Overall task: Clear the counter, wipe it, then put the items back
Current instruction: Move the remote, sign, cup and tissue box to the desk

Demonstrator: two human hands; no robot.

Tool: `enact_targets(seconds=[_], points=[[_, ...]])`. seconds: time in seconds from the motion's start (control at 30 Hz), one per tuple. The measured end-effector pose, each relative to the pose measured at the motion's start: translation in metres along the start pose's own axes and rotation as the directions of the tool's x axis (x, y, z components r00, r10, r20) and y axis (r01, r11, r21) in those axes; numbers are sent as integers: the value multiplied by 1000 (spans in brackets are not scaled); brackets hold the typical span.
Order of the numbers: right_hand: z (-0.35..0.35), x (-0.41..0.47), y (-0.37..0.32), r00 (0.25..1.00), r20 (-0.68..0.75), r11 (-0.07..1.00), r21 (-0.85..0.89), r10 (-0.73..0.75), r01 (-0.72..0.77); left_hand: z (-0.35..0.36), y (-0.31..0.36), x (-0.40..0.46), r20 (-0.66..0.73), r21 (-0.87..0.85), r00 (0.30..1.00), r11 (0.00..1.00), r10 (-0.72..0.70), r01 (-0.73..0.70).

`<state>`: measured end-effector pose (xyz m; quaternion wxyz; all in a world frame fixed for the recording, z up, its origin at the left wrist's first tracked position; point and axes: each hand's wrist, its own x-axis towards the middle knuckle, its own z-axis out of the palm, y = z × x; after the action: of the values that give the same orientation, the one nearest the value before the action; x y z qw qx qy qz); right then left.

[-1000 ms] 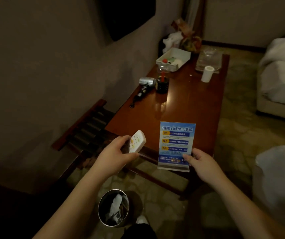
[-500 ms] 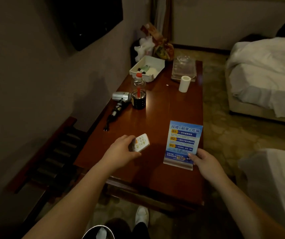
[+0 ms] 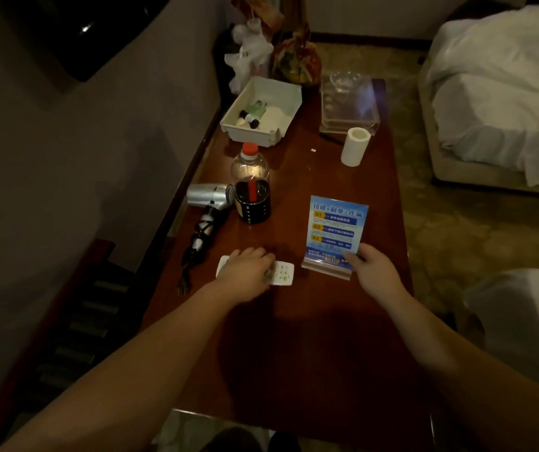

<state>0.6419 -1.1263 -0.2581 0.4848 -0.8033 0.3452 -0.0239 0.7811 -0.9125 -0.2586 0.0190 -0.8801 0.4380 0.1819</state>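
Remote control (image 3: 281,272), white with rows of small buttons, lies flat on the dark wooden counter (image 3: 310,337) directly beneath the left hand (image 3: 245,272). Its long axis runs left to right across the counter, at a right angle to the forearm. The left hand covers its middle, so one end shows just past the knuckles on the left and the button end sticks out to the right of the fingertips. The fingers curl down over the body in a loose grip; whether the remote is fully set down or just off the surface cannot be told.

Just right of that button end stands a blue printed notice in a clear sign stand (image 3: 335,236), upright and leaning slightly back. The right hand (image 3: 372,272) pinches its lower right corner, thumb on the front face, fingers behind. The stand's base appears to rest on the counter. Each hand is nearest its own item, with a narrow gap between the two.

Beyond the left hand, further along the counter, lie a silver hair dryer (image 3: 211,197) with its cord trailing back toward the wrist, and a cola bottle (image 3: 250,187) just beside it. A white tray (image 3: 289,102) and a paper roll (image 3: 354,146) sit well beyond both hands.

Judging by this, both items seem to be going back in place.
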Motion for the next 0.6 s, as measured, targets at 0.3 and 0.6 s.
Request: enact_targets(seconds=[0.3,0.6], points=[[31,87,-9,1000,-1,996,-89,-10,10,21,-32,54,11,37,999,998,-41,41],[57,147,-18,999,9,996,-80,-43,44,27,-52,95,33,29,996,996,-80,79]])
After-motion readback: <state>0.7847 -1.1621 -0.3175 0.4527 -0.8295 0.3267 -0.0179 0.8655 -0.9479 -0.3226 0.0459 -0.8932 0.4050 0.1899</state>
